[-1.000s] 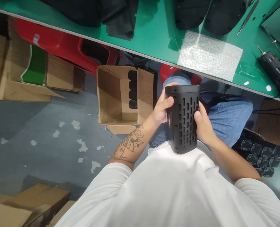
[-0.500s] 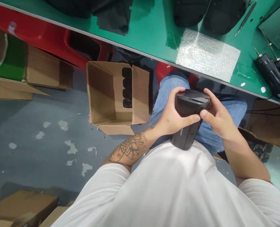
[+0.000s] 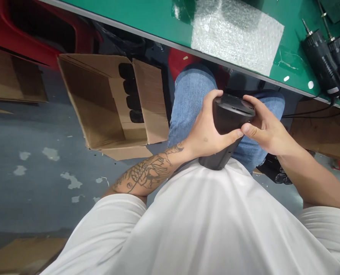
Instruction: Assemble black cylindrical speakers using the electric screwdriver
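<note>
Green bench (image 3: 147, 15) runs across the top of the view, its edge above the person's knees. 1 cardboard box (image 3: 101, 107) sits open on the floor to the left, with 1 column of 4 dark parts (image 3: 131, 93) showing between its flaps. 1 bubble-wrap sheet (image 3: 235, 34) lies flat on the bench. 2 black powered drivers (image 3: 326, 63) lie side by side at the bench's right end, bits pointing away from the person, cables running off the edge.

1 black housing (image 3: 230, 118) is over the lap, in front of the white shirt and between the 2 hands. Long axis runs roughly away from the body and up toward the camera: far end cap faces the lens, near end is tucked against the shirt hem. Only 1 such unit is in hand.

Left hand (image 3: 207, 133): wrapped around the housing's left flank, thumb laid across the near face, fingers curled over the far top edge, so a firm clasp. Right hand (image 3: 265, 128): grips the right side of the end cap, thumb pressing the near edge and meeting the left thumb tip, fingers curved over the top rim. Both hands are equally close, in contact; the housing lies directly between the palms, left hand covering more of the body, right hand only the cap end.

Dark tray of small parts (image 3: 273, 172) on the floor below the right forearm; count not readable.
</note>
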The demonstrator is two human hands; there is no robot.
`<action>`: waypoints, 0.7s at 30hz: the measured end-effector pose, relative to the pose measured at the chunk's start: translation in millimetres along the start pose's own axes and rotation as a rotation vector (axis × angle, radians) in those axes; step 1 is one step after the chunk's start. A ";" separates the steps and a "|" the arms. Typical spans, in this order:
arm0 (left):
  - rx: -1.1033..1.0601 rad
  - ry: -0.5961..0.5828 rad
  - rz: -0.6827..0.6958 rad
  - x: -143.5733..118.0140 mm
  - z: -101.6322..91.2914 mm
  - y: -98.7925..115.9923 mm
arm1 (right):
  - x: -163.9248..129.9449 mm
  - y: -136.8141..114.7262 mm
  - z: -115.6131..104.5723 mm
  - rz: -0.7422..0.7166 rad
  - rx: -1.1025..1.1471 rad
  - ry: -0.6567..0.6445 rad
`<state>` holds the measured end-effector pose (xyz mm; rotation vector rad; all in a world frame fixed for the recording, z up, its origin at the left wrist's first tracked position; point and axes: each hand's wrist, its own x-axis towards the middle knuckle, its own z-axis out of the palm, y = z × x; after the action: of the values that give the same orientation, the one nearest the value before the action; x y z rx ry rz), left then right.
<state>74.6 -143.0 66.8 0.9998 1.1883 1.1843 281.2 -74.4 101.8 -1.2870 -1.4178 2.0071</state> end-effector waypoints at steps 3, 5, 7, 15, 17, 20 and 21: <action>0.012 -0.025 -0.010 0.6 -2.1 -5.3 | 1.4 6.8 0.8 -0.006 -0.007 0.009; -0.014 -0.046 -0.025 0.2 -4.7 -8.0 | -0.4 10.5 1.7 -0.014 -0.023 0.027; -0.059 -0.083 -0.045 -0.3 -6.6 -9.7 | -2.2 12.8 0.5 -0.030 -0.051 0.029; 0.033 -0.070 0.035 -5.6 7.0 -16.6 | -6.5 -0.6 -11.6 -0.002 -0.192 -0.064; 0.103 -0.078 0.059 -8.9 10.3 -19.6 | -12.4 -3.4 -5.8 -0.035 -0.247 -0.066; 0.203 -0.094 0.072 -11.9 11.6 -23.9 | -19.2 -1.4 4.7 -0.094 -0.318 -0.047; 0.219 -0.095 0.075 -11.5 11.1 -25.4 | -19.6 0.4 6.6 -0.105 -0.338 -0.036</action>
<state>89.2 -157.4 44.9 1.2605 1.2328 1.0677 285.9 -92.2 111.1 -1.2800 -1.8617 1.7836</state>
